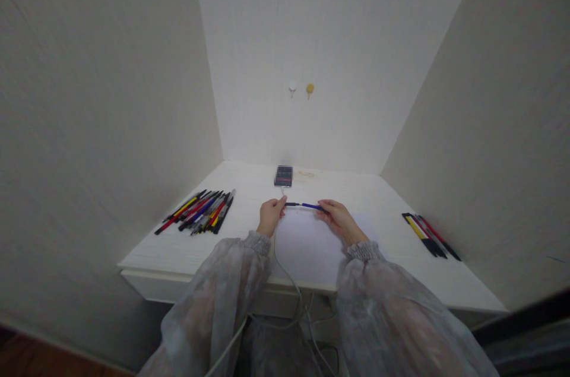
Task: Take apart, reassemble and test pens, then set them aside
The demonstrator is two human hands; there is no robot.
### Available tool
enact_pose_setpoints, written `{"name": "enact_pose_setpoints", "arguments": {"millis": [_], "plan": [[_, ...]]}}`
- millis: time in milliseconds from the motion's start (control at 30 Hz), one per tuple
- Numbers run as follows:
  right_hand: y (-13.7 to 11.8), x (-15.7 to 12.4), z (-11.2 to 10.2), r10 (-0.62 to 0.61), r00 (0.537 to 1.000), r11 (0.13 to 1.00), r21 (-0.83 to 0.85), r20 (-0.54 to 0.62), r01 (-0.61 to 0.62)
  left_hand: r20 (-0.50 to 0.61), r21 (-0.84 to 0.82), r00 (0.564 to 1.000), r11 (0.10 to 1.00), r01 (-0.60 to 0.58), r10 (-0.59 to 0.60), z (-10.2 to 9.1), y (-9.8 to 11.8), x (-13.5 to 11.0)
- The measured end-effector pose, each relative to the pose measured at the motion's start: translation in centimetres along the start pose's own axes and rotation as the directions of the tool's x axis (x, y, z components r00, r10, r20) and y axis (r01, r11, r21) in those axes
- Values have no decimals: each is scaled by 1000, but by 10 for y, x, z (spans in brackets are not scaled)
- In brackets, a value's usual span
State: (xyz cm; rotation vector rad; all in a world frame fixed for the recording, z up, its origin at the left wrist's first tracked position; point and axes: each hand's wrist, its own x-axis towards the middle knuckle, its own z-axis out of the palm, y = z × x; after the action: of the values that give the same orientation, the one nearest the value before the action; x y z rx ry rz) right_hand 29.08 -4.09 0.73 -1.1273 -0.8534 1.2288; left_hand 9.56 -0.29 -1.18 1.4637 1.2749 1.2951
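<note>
Both of my hands hold one blue and black pen (pixel 305 205) level above a white sheet of paper (pixel 307 243) on the white desk (pixel 249 187). My left hand (pixel 271 216) pinches the black end. My right hand (pixel 337 219) pinches the blue end. Both sets of fingers are closed on the pen.
A pile of several coloured pens (pixel 200 211) lies at the left of the desk. A smaller group of pens (pixel 430 235) lies at the right. A phone (pixel 284 176) stands at the back with a white cable (pixel 289 276) running off the front edge. Walls enclose three sides.
</note>
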Motion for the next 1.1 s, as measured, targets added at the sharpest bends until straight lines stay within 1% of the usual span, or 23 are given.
{"name": "enact_pose_setpoints", "arguments": {"millis": [100, 167, 333, 467, 600, 667, 733, 833, 933, 1033, 1100], "plan": [[-2, 1, -2, 3, 997, 999, -48, -81, -7, -5, -4, 1000, 1000, -2, 2, 0, -2, 1], [-3, 2, -5, -23, 989, 999, -47, -144, 16, -13, -6, 1000, 1000, -8, 8, 0, -3, 1], [-5, 4, -13, -85, 963, 996, -29, -257, 80, -17, 13, 1000, 1000, -15, 15, -1, -2, 1], [-3, 4, -18, -141, 923, 990, -52, -357, 131, -18, -5, 1000, 1000, -4, 4, -2, 0, -1], [-6, 5, -22, -223, 866, 975, -92, -447, 204, -10, -10, 1000, 1000, -5, 5, -3, 0, -2], [-11, 5, -22, -258, 845, 966, -100, -468, 240, -2, -11, 1000, 1000, -10, 10, -3, -1, -2], [-19, 2, -22, -283, 837, 958, -101, -468, 267, 3, -13, 1000, 1000, -22, 22, -3, -3, -2], [-30, -10, -25, -315, 856, 948, -97, -410, 303, 12, -27, 1000, 999, -27, 27, -2, -3, -2], [-35, -27, -36, -325, 895, 946, -99, -306, 309, 25, -34, 999, 999, -22, 23, -2, -4, -2], [-35, -43, -55, -229, 946, 973, -92, -228, 213, 33, -30, 999, 999, -22, 23, -1, -5, -3], [-35, -51, -70, -156, 962, 986, -93, -226, 138, 39, -31, 999, 999, -28, 29, -1, -5, -4]]}}
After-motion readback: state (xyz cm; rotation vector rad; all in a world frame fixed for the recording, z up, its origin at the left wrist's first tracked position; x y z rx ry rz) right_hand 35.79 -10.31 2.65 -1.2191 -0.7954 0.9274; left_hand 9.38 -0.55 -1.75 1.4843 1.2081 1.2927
